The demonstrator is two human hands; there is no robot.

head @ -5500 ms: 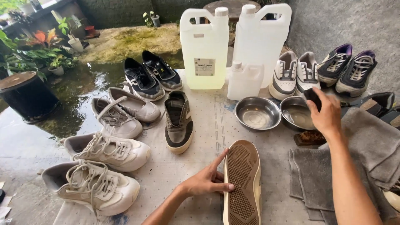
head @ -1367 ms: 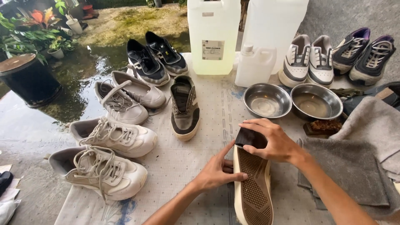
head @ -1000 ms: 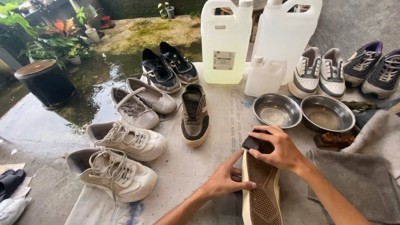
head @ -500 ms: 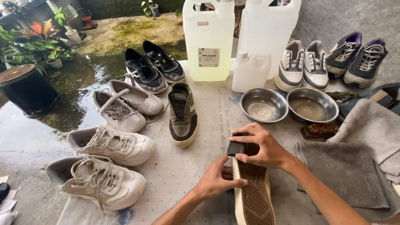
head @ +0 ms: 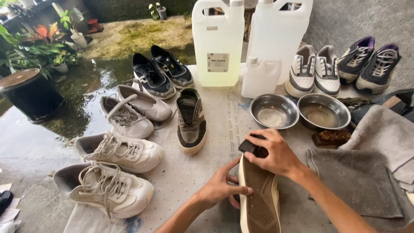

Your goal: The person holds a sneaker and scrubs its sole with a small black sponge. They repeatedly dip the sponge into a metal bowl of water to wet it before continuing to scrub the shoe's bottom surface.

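Left hand (head: pixel 222 187): fingers curled against the side of the upturned shoe (head: pixel 258 203), steadying it sole-up at the mat's (head: pixel 207 172) near edge.
Right hand (head: pixel 276 151): clamped around a dark brush (head: pixel 253 147), pressed onto the sole's toe end.
Steel bowls (head: pixel 274 111): two, just beyond.
Jugs (head: pixel 218 41): three, far edge.

Cream shoe (head: pixel 260 203), flipped sole-up near the front edge of the mat, brown textured tread showing, toe pointing away. Small dark brush (head: pixel 252 146), pressed flat against the toe end of that sole.
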